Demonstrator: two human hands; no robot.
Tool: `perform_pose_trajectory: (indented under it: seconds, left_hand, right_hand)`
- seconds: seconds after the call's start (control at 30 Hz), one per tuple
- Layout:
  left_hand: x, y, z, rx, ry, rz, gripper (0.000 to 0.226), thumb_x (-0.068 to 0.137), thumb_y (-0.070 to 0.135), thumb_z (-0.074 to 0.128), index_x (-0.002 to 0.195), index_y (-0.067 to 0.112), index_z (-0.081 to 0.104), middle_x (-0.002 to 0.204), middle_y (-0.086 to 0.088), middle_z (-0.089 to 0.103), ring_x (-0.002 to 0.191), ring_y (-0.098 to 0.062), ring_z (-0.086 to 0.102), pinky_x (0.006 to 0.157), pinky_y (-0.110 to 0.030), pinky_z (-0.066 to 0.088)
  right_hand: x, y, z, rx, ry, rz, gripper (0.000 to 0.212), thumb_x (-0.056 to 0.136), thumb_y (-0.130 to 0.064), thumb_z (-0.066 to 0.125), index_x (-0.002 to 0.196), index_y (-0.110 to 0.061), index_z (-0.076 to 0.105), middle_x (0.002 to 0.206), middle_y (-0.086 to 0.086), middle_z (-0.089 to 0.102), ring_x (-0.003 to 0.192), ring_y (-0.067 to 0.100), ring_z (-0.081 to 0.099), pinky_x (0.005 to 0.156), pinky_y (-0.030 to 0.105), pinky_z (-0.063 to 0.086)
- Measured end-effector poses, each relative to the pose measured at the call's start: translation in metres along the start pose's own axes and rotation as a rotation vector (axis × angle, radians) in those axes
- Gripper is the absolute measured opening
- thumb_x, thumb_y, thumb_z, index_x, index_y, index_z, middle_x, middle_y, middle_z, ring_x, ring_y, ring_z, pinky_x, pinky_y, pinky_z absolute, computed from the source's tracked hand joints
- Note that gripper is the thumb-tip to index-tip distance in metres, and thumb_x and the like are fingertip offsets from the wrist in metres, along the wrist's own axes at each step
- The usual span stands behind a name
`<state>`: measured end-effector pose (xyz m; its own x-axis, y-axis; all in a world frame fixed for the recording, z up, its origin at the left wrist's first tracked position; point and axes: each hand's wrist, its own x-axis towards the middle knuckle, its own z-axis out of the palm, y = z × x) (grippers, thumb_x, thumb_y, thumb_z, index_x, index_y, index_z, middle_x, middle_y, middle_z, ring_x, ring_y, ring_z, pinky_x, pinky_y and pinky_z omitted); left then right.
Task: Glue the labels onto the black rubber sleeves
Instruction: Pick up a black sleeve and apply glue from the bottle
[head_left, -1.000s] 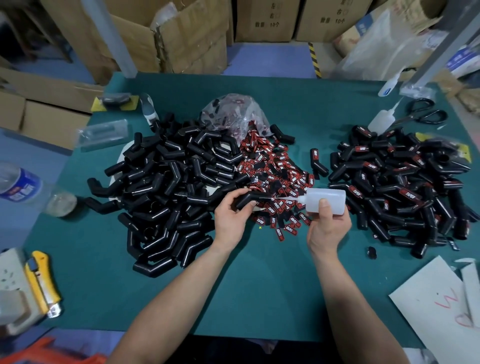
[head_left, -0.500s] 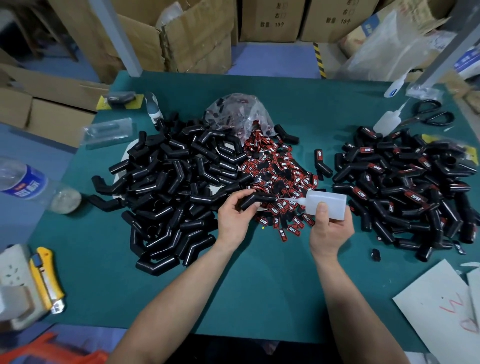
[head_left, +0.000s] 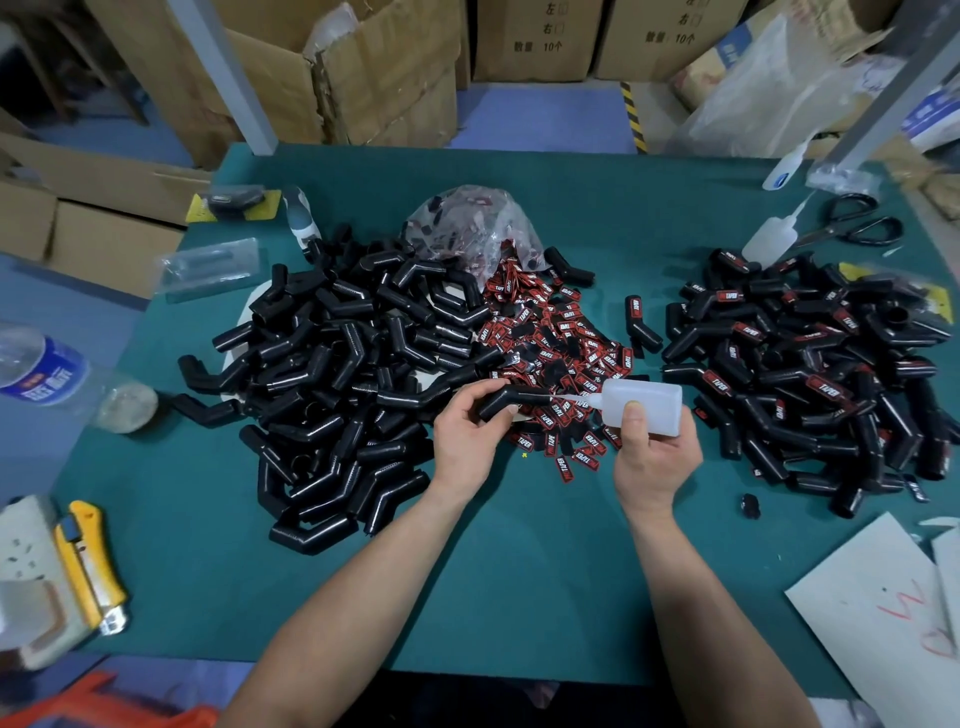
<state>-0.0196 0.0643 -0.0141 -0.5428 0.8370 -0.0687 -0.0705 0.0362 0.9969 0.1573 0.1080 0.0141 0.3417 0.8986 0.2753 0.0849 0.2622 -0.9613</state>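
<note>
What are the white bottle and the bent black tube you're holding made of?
The bottle: likely soft plastic, milky and translucent, matte wall. The black sleeve: looks like rubber, smooth with a dull sheen, pale highlights running along it. Neither can be confirmed by look alone.

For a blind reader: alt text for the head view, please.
The left hand holds a black rubber sleeve; the right hand points a glue bottle at it. Red labels lie between the unlabelled pile and the labelled pile.
</note>
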Motion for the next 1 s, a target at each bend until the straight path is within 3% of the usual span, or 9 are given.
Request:
perform_pose_trajectory:
  seconds: [0.47,0.63,0.87,1.0]
  left_hand:
    - [-0.0005,0.0019,0.0010,0.003,0.003,-0.004,0.049,0.084,0.008,0.081,0.100,0.053,0.075,0.110,0.011,0.077,0.101,-0.006,0.072,0.084,-0.013,0.054]
    - [-0.0008,0.0027,0.0012,-0.002,0.004,0.005,0.051,0.084,0.004,0.081,0.100,0.052,0.075,0.112,0.004,0.076,0.102,-0.008,0.072,0.086,-0.015,0.054]
    - [-0.0008,0.0034,0.0004,0.004,0.000,-0.003,0.051,0.085,0.004,0.081,0.100,0.052,0.075,0.112,0.005,0.076,0.103,-0.009,0.072,0.086,-0.016,0.055]
    - [-0.0013,0.0041,0.0005,-0.010,-0.004,-0.004,0.052,0.085,0.002,0.081,0.100,0.051,0.075,0.111,0.005,0.076,0.102,-0.010,0.073,0.086,-0.018,0.055]
  right_hand:
    - [0.0011,-0.0010,-0.0010,0.005,-0.012,-0.001,0.027,0.083,-0.033,0.065,0.090,-0.008,0.060,0.078,-0.030,0.066,0.071,-0.011,0.059,0.064,0.008,0.045]
    - [0.0006,-0.0041,-0.0010,-0.004,0.006,0.001,0.028,0.081,-0.035,0.065,0.087,-0.008,0.059,0.070,-0.016,0.059,0.067,-0.012,0.057,0.062,0.006,0.042]
    - [0.0003,-0.0030,0.0000,-0.016,-0.007,-0.004,0.029,0.081,-0.035,0.064,0.089,-0.007,0.059,0.075,-0.030,0.065,0.068,-0.012,0.058,0.062,0.007,0.043]
    - [-0.0002,-0.0037,-0.0009,-0.023,0.001,-0.004,0.029,0.081,-0.036,0.064,0.087,-0.007,0.059,0.070,-0.019,0.060,0.067,-0.011,0.058,0.062,0.008,0.043]
